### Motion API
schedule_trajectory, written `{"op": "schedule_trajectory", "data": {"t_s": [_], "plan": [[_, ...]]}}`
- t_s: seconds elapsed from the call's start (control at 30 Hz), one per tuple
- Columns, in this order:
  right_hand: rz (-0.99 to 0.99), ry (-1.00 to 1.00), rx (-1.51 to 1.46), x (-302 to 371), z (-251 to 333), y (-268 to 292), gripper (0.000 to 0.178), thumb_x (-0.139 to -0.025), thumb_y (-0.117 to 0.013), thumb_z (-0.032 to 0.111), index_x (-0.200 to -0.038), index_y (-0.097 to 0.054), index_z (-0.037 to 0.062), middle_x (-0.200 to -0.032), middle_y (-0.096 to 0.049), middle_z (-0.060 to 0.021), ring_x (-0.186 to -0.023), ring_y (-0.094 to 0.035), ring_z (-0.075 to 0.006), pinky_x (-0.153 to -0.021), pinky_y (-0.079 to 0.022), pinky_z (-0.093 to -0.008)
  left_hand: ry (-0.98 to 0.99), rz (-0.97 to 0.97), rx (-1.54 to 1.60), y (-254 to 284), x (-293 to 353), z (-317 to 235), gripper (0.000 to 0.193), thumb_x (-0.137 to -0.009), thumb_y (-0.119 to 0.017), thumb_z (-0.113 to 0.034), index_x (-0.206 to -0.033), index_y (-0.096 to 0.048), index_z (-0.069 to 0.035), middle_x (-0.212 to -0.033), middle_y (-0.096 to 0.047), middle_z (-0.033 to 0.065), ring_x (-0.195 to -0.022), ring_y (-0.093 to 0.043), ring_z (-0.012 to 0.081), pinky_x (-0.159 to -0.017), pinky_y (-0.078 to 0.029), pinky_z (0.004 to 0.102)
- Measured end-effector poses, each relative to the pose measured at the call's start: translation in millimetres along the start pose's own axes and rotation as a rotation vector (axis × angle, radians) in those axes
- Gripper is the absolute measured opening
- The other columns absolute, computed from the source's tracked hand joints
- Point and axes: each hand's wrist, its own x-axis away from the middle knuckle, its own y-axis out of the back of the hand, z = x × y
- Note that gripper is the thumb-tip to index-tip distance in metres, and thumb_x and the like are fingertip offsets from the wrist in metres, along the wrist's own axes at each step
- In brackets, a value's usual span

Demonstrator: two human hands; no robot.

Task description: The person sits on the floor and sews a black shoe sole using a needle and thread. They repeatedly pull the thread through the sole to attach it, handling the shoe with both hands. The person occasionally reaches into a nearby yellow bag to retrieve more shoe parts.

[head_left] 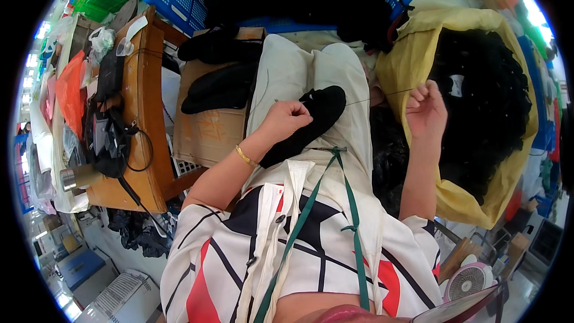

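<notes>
A black knitted piece shaped like a shoe upper (327, 107) lies slantwise on my lap, its rounded end pointing away from me. My left hand (287, 118) pinches its near left side between thumb and fingers, a gold bracelet on that wrist. From the upper, a thin dark thread (391, 93) runs taut to the right. My right hand (427, 107) is raised beside the yellow sack, fingers curled and pinching the thread's far end. Whether a needle is in those fingers is too small to tell.
Similar black pieces (218, 88) rest on a cardboard box (203, 134) at my left, beside a cluttered wooden table (146, 161). Ahead stands a blue crate (170, 0) filled with black material. A yellow sack (412, 36) of black pieces is at my right, a small pink fan (468, 282) behind it.
</notes>
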Motion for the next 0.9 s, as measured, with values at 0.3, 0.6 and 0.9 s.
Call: {"op": "schedule_trajectory", "data": {"t_s": [0.3,0.6,0.9], "plan": [[-0.08,0.019,0.844,14,-37,21,0.022,-0.099,-0.057,0.024,-0.101,-0.064,0.0026,-0.079,-0.06,-0.002,-0.07,-0.057,-0.0103,-0.064,-0.05,-0.0272,-0.075,0.17,-0.008,-14,1,-2,0.015,-0.085,-0.07,-0.011,-0.093,-0.06,-0.003,-0.074,-0.058,-0.0007,-0.07,-0.052,0.0077,-0.062,-0.044,0.0276],[0.277,0.227,1.405,52,-87,-46,0.042,-0.091,-0.065,0.038,-0.09,-0.062,-0.0041,-0.076,-0.06,-0.02,-0.065,-0.057,-0.028,-0.062,-0.047,-0.0357,0.1,0.169,0.651,-6,44,-63,0.023,-0.093,-0.066,-0.02,-0.103,-0.066,0.001,-0.095,-0.065,0.0005,-0.086,-0.055,0.0093,-0.077,-0.048,0.0286],[0.221,0.055,1.195,63,-91,-40,0.043,-0.093,-0.064,0.036,-0.091,-0.064,-0.0063,-0.068,-0.06,-0.0078,-0.065,-0.054,-0.0152,-0.061,-0.045,-0.0312,0.061,0.174,0.481,-12,52,-69,0.018,-0.086,-0.06,-0.003,-0.102,-0.066,0.0,-0.094,-0.065,-0.0004,-0.087,-0.057,0.0069,-0.082,-0.046,0.0223]]}}
